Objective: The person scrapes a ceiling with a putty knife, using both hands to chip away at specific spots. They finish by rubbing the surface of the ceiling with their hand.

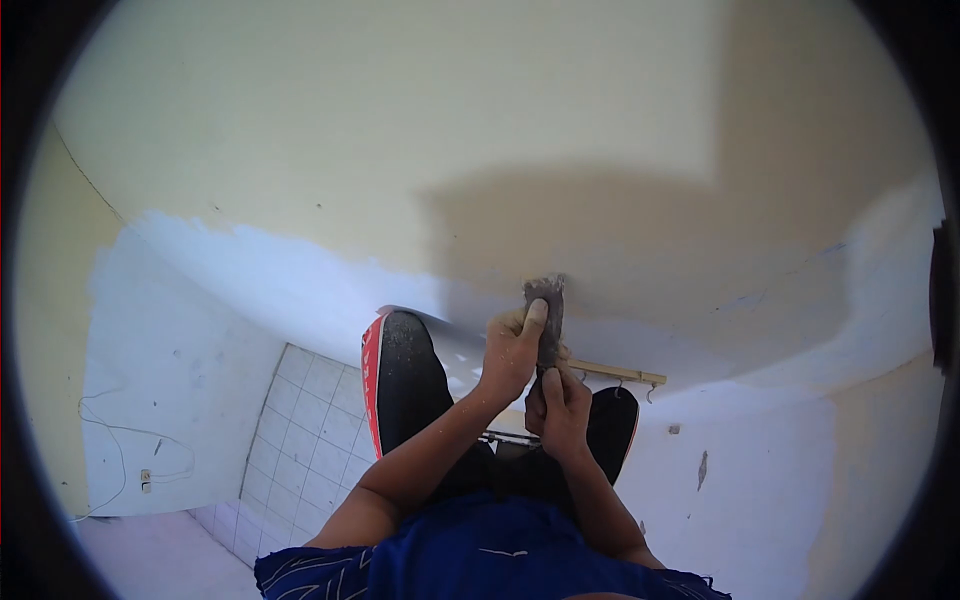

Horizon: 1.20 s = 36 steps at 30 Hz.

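A dark grey putty knife (550, 322) points away from me, its far end ragged with pale residue and overlapping the wall in this view. My left hand (513, 350) is closed around the blade part, thumb laid flat along its face. Lower down, my right hand (562, 415) grips the narrow near end with the thumb pressed on top. White dust coats the fingers of both hands. Ahead is the wall (330, 150), cream above and whitish below, with a broad shadow across it.
My knees in dark trousers (410, 370) flank the hands. A rail with hooks (630, 374) is on the wall beyond the right knee. Tiles (310, 410) show at lower left, near a wall socket (146, 480) with a loose cable. A dark object (942, 300) stands at the right edge.
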{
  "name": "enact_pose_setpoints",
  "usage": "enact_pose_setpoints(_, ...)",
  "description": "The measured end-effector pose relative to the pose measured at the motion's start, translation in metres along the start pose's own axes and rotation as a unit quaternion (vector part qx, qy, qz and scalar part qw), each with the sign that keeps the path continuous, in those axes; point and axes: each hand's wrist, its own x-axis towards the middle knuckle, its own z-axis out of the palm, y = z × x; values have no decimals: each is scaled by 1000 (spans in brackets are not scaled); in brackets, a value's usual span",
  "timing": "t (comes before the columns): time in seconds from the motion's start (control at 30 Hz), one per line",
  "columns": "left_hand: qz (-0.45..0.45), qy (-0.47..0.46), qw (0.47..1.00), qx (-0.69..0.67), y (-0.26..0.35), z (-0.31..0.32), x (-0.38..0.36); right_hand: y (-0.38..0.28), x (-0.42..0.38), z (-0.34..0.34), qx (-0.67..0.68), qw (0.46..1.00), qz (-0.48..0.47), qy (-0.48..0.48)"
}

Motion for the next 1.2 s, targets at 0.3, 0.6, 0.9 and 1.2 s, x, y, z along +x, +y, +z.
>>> enact_pose_setpoints(0.3, 14, 1, 999, -29, -10, -1, 4, -7, 2, 3, -31, 999, -19, -5)
enact_pose_setpoints(0.6, -9, -8, 1000, -18, -16, -9, 2, 4, -4, 4, -36, 999, -15, 0)
enact_pose_setpoints(0.9, 33, -1, 999, -27, -22, -7, 8, -2, 13, -3, -92, 995, -37, -17)
enact_pose_setpoints(1.2, -8, -3, 1000, -14, -15, -15, 4, 5, 3, 2, -51, 998, -21, -11)
